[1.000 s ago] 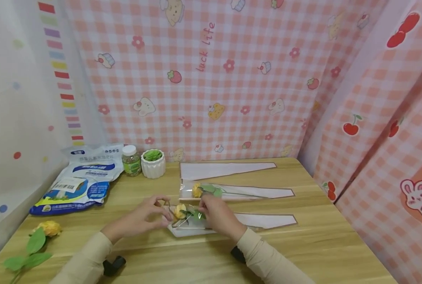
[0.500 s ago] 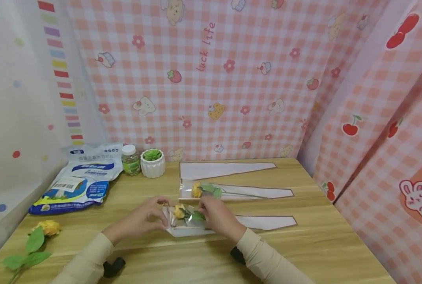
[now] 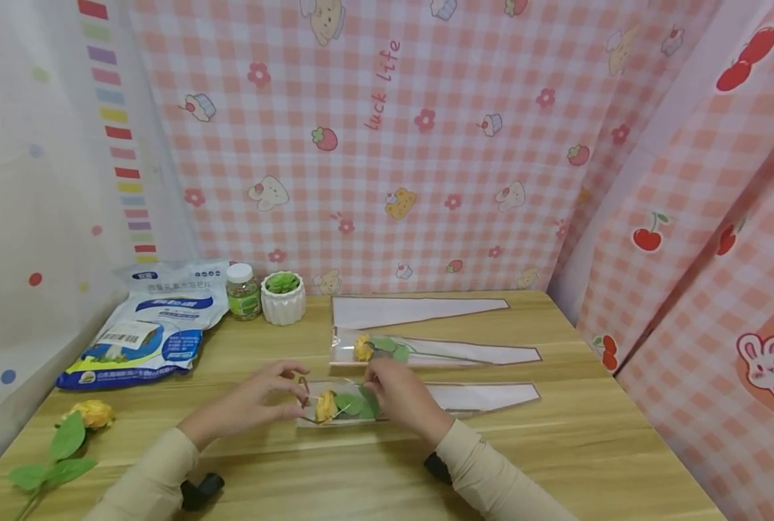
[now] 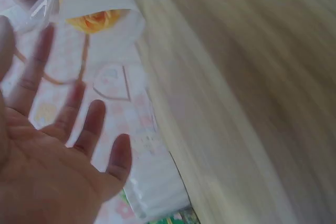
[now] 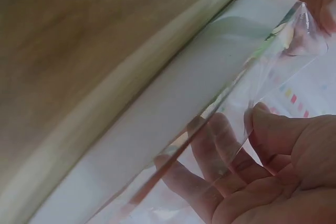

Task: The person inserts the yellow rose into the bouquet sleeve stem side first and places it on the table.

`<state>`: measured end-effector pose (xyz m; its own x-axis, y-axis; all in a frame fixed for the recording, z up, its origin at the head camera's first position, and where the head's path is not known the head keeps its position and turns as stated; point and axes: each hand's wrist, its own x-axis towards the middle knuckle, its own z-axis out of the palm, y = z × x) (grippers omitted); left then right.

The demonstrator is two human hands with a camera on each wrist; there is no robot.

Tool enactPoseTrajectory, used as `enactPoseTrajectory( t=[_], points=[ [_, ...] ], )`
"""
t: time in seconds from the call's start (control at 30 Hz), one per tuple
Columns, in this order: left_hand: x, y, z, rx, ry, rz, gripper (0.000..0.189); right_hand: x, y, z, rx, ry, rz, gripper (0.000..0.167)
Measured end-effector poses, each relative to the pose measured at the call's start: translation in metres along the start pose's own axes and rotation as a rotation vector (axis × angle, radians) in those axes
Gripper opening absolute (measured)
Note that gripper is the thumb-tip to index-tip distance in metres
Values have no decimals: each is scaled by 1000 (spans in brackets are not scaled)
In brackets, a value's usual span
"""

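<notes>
At lower centre, your right hand (image 3: 401,396) is pinching the flower sleeve (image 3: 481,396), now lying straighter, your left hand (image 3: 265,399) spreading loosely, the yellow rose (image 3: 325,407) seemingly settling inside.

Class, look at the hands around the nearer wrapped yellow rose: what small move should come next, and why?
Probably the left hand should press the wide end of the nearer wrapper flat. That end gapes, its brown edging bowed up near that hand, while the yellow bloom appears to lie inside. The right hand pinches the film beside the leaves, which should steady it.
</notes>
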<state>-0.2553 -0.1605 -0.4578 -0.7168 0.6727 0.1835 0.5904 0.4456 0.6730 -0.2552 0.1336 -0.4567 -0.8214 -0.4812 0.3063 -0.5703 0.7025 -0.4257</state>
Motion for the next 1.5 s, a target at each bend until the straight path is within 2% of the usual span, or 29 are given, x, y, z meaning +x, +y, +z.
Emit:
enactPoseTrajectory(
  t=[0.07,0.23,0.4,0.47,0.53,0.63,0.83,0.97,1.07,1.17,1.27,1.37,1.43,1.5],
  points=[
    [3,3,1,-39,-50,-25,18,0,-1,0,-3,-10,1,8],
    [3,10,2,-110,-162,-155,39,0,-3,0,5,-42,5,7],
    [0,15,0,-124,-170,-263,48,1,-2,1,13,-48,5,7],
    [-1,18,0,-135,-200,-296,50,1,-2,1,12,-39,2,7],
    [0,20,2,-144,-246,-314,51,2,-2,1,12,-27,-4,8],
    [3,21,7,-147,-308,-291,51,1,-3,1,11,-12,-8,8],
    [11,22,15,-148,-313,-317,50,-1,-5,2,4,-20,-7,9],
    [8,21,16,-166,-276,-307,46,0,-5,2,7,-42,-11,7],
    [5,19,15,-174,-233,-308,42,1,-3,-3,36,-132,11,8],
    [3,18,12,-182,-191,-324,36,-1,3,-14,43,-269,37,29],
    [4,18,10,-183,-142,-335,28,-4,12,-25,-22,-396,41,56],
    [5,19,9,-169,-38,-374,23,-9,19,-33,-91,-471,33,75],
    [7,22,8,-166,46,-419,30,-12,22,-37,-111,-488,33,79],
    [9,26,8,-163,113,-440,46,-14,22,-40,-122,-494,43,79]
  ],
)
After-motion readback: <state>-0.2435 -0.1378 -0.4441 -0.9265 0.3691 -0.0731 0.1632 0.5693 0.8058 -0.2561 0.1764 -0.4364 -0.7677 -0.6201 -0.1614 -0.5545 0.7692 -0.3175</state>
